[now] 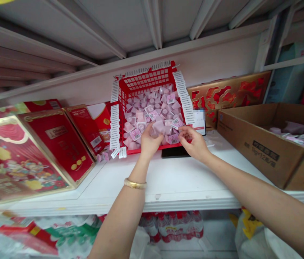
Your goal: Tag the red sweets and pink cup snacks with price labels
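Note:
A red plastic basket (pixel 146 84) stands tilted toward me on the white shelf, filled with small pale pink-purple cups (pixel 141 108), some with pink barcode labels. Strips of white stickers (pixel 115 122) hang along its rim. My left hand (pixel 151 141) is at the basket's front, its thumb and fingers closed around one pale purple cup (pixel 159 127). Just right of it, my right hand (pixel 195 144) has its fingertips pinched together beside the labelled cups at the front right corner. Whatever is between those fingertips is too small to make out.
Red gift boxes (pixel 57 144) stand to the left. On the right is an open cardboard box (pixel 249 144) with more cups inside, and a gold-red panel (pixel 227 93) behind. A dark flat device (pixel 175 153) lies before the basket; a lit phone (pixel 199 124) leans beside it. Bottles (pixel 172 226) sit below.

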`<state>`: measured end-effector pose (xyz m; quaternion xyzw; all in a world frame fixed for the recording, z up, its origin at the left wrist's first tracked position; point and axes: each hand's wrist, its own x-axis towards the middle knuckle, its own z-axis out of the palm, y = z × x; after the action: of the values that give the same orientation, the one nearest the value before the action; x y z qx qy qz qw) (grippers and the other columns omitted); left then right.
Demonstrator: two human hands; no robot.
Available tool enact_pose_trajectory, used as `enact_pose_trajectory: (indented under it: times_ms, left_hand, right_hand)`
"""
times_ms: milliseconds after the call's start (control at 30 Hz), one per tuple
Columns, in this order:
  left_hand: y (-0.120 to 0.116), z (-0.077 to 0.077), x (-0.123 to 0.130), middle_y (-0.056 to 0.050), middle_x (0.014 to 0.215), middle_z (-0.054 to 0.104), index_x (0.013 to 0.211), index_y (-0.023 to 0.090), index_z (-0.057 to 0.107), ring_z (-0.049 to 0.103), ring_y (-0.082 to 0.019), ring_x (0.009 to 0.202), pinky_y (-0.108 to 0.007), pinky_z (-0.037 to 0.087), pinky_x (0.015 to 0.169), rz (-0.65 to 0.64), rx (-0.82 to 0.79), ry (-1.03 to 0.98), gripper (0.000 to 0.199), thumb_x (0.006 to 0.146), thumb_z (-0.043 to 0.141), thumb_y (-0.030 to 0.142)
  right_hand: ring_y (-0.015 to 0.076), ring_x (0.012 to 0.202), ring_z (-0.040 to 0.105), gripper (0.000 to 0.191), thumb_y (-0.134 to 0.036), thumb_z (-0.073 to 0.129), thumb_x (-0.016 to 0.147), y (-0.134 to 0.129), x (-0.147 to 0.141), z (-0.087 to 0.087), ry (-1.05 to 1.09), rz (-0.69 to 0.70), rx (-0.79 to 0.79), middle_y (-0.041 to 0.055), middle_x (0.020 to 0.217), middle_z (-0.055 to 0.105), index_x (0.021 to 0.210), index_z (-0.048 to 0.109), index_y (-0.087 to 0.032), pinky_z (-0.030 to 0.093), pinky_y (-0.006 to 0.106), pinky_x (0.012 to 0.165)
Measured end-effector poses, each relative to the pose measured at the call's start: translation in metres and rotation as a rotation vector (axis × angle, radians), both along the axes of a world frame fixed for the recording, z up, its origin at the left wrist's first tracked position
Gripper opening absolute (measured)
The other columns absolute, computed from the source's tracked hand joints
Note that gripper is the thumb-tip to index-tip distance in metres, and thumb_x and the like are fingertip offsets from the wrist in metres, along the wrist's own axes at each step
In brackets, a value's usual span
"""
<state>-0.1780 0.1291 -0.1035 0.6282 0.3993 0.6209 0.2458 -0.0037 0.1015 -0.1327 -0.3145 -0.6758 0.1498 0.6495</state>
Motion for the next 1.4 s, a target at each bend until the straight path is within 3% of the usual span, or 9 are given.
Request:
enact_pose_trajectory:
  times_ms: [133,267,400,533,700,833,1100,1300,1400]
  left_hand:
    - [-0.01,0.002,0.012,-0.001,0.098,0.069,0.106,0.023,0.052,0.07,-0.016,0.077,-0.026,0.055,0.07,-0.418,-0.189,-0.377,0.052,0.06,0.075,0.018]
    - [-0.014,0.007,0.009,-0.004,0.089,0.067,0.101,0.021,0.056,0.07,-0.02,0.088,-0.031,0.056,0.08,-0.582,-0.379,-0.598,0.034,0.073,0.07,0.035]
    - [-0.014,0.005,0.008,-0.004,0.089,0.067,0.092,0.019,0.06,0.067,-0.017,0.087,-0.032,0.054,0.084,-0.589,-0.388,-0.578,0.023,0.073,0.071,0.026]
    - [-0.013,-0.005,0.013,0.0,0.091,0.066,0.105,0.022,0.062,0.063,-0.013,0.084,-0.031,0.051,0.086,-0.558,-0.267,-0.401,0.05,0.059,0.078,0.012]
    - [-0.009,-0.014,0.017,0.001,0.079,0.065,0.093,0.015,0.067,0.058,-0.01,0.071,-0.022,0.046,0.073,-0.482,-0.211,-0.203,0.04,0.057,0.081,0.021]
    - [-0.009,-0.017,0.019,0.002,0.077,0.065,0.091,0.016,0.065,0.057,-0.009,0.07,-0.02,0.046,0.071,-0.487,-0.162,-0.195,0.038,0.058,0.082,0.026]
    - [-0.02,-0.008,0.016,-0.005,0.102,0.068,0.099,0.018,0.067,0.064,-0.015,0.081,-0.03,0.055,0.072,-0.589,-0.289,-0.202,0.046,0.059,0.084,0.034]
    - [-0.022,-0.005,0.015,-0.007,0.089,0.072,0.103,0.013,0.071,0.062,-0.015,0.069,-0.026,0.053,0.058,-0.545,-0.268,0.013,0.048,0.06,0.083,0.03]
    - [-0.022,-0.005,0.015,-0.004,0.085,0.07,0.096,0.014,0.069,0.063,-0.015,0.068,-0.025,0.053,0.056,-0.539,-0.267,-0.041,0.04,0.061,0.081,0.028]
  right_hand:
    - [0.0135,0.066,0.056,0.027,-0.022,0.059,0.076,0.001,0.0,-0.001,0.117,0.043,-0.02,-0.0016,0.074,0.059,0.103,0.054,-0.022,0.047,0.028,0.064]
    - [0.0138,0.066,0.056,0.027,-0.026,0.061,0.077,0.002,-0.001,-0.001,0.222,0.082,-0.036,-0.002,0.074,0.058,0.102,0.054,-0.023,0.046,0.028,0.063]
    - [0.0135,0.066,0.055,0.027,-0.026,0.062,0.075,0.003,0.0,0.0,0.262,0.101,-0.035,-0.0027,0.072,0.057,0.1,0.054,-0.023,0.045,0.028,0.062]
    - [0.0126,0.064,0.054,0.027,-0.025,0.062,0.075,0.001,0.0,0.0,0.278,0.11,-0.041,-0.0031,0.072,0.057,0.1,0.054,-0.023,0.045,0.028,0.062]
    - [0.0124,0.064,0.056,0.032,-0.026,0.066,0.072,0.0,-0.002,-0.001,0.234,0.103,-0.066,-0.0031,0.073,0.058,0.102,0.052,-0.023,0.046,0.027,0.06]
    - [0.012,0.063,0.056,0.04,-0.027,0.07,0.069,0.0,-0.004,-0.003,0.14,0.103,-0.067,-0.0027,0.075,0.06,0.104,0.051,-0.023,0.046,0.027,0.058]
    - [0.0136,0.067,0.06,0.042,-0.031,0.07,0.073,-0.005,-0.003,-0.001,0.152,0.126,-0.071,-0.0028,0.073,0.06,0.108,0.049,-0.023,0.05,0.028,0.063]
    - [0.0142,0.071,0.062,0.041,-0.028,0.068,0.075,-0.012,-0.002,0.005,0.191,0.124,-0.033,-0.0015,0.077,0.064,0.11,0.048,-0.024,0.051,0.03,0.07]
    - [0.0142,0.075,0.062,0.04,-0.029,0.07,0.074,-0.012,-0.002,0.007,0.244,0.154,-0.036,0.0002,0.085,0.065,0.109,0.05,-0.025,0.052,0.03,0.073]
